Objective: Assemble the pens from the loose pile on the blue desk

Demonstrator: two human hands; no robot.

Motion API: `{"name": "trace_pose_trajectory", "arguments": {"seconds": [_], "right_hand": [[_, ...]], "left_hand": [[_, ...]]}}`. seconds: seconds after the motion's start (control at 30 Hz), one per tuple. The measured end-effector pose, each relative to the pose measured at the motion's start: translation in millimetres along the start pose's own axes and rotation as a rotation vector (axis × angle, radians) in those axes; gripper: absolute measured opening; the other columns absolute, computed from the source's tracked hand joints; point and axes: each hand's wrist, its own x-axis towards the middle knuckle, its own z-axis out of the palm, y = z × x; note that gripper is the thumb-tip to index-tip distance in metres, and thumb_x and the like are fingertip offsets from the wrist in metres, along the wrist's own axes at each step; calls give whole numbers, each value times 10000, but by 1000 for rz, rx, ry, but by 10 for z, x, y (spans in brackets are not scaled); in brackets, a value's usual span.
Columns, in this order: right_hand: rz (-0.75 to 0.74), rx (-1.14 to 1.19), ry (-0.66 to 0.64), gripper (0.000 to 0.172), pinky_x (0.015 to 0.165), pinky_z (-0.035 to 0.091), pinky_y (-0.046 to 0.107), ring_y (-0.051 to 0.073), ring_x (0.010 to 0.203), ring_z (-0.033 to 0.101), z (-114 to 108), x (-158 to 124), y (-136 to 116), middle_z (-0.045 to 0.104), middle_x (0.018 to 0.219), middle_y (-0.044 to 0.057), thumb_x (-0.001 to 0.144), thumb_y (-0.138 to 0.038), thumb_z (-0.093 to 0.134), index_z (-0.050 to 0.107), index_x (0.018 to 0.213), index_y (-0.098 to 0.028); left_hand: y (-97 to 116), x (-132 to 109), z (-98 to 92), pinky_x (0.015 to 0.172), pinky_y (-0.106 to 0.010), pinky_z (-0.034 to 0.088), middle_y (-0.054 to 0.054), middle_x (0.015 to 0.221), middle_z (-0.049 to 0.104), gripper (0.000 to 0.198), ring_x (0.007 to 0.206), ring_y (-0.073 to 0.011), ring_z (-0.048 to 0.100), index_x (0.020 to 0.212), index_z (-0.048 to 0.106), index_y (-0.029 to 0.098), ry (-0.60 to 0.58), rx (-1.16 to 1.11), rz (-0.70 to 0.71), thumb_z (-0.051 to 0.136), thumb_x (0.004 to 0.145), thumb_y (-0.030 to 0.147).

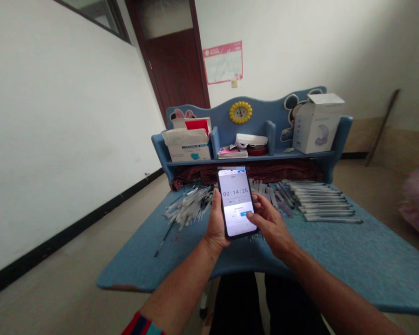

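Observation:
A black-edged smartphone [236, 223] is held upright over the front of the desk, its lit screen showing 00:14:26 and a blue button. My left hand [217, 222] is closed around the phone's left side, thumb along the edge. On the right side, my right hand [270, 222] presses its thumb to the screen by the blue button, its other fingers curled at the phone's edge. Behind the phone lies a loose heap of clear pen parts [192, 204]. To the right, pens [323, 200] with dark tips lie side by side in a row.
The blue desk [132, 260] has a raised shelf with a mask box [190, 152], a white roll [251, 139] and a white carton [317, 125]. Dark red cloth [202, 174] is bunched beneath the shelf. A yellow flower-shaped clock [240, 112] decorates the backboard.

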Motion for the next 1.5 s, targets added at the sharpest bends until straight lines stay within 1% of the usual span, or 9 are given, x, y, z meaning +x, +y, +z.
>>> {"name": "trace_pose_trajectory", "arguments": {"seconds": [0.23, 0.47, 0.7, 0.87, 1.0, 1.1, 1.2, 1.33, 1.5], "right_hand": [[-11, -4, 18, 429, 661, 439, 258, 147, 761, 544, -8, 16, 34, 572, 823, -19, 702, -239, 666, 551, 1115, -246], [-7, 11, 16, 427, 645, 440, 247, 141, 750, 545, 0, 19, 32, 557, 817, -18, 708, -225, 662, 542, 1118, -241], [6, -26, 29, 383, 690, 456, 273, 172, 813, 574, -13, 20, 0, 592, 889, 6, 737, -288, 627, 558, 1109, -231], [-8, -18, 20, 418, 677, 458, 264, 157, 786, 570, -8, 19, 14, 590, 846, -12, 715, -257, 657, 549, 1119, -247], [-6, -3, 11, 425, 654, 455, 260, 150, 757, 564, -4, 23, 47, 584, 830, -15, 723, -250, 663, 532, 1128, -247], [-12, -6, 9, 410, 677, 467, 274, 167, 793, 582, -9, 20, 42, 599, 855, -1, 737, -288, 660, 535, 1125, -242], [-15, -24, 6, 371, 696, 473, 283, 177, 810, 594, -12, 11, 13, 613, 903, 17, 765, -344, 640, 549, 1106, -230], [6, -41, 30, 327, 661, 461, 257, 163, 779, 585, -5, 0, -16, 605, 901, 8, 786, -379, 619, 560, 1072, -231], [29, -56, 44, 355, 639, 453, 245, 161, 769, 584, -5, -6, -21, 609, 891, 17, 800, -409, 601, 551, 1094, -218]], "left_hand": [[0, -14, 58, 852, -478, 488, -209, 999, 679, 754, 951, -335, 643, 1201, 561, 40, 9, 15, -3, 315, 857, 664], [0, -6, 20, 846, -473, 493, -206, 992, 682, 754, 933, -331, 651, 1198, 565, 47, 25, 10, -17, 333, 846, 672], [6, -4, 50, 830, -475, 499, -203, 1006, 677, 746, 936, -331, 648, 1228, 544, 56, 30, 0, -19, 332, 852, 664], [-1, -12, 31, 832, -470, 499, -206, 995, 680, 751, 935, -332, 649, 1212, 557, 53, 38, 23, -18, 351, 840, 673], [-4, -14, 23, 841, -470, 493, -213, 999, 677, 756, 940, -333, 647, 1212, 555, 43, 22, 13, -21, 341, 845, 669], [-1, -7, 40, 841, -476, 491, -216, 1021, 670, 776, 948, -335, 644, 1234, 540, 49, 9, -13, -38, 302, 849, 679], [-2, 0, 54, 846, -478, 489, -208, 1035, 669, 758, 945, -331, 645, 1254, 529, 66, 17, -25, -22, 307, 854, 669], [-7, 2, 36, 850, -478, 488, -199, 1041, 671, 728, 933, -326, 650, 1257, 530, 72, 33, -21, -7, 346, 856, 650], [-2, -4, 5, 847, -470, 491, -202, 1034, 674, 740, 922, -324, 653, 1240, 542, 61, 38, -15, -19, 359, 847, 660]]}}
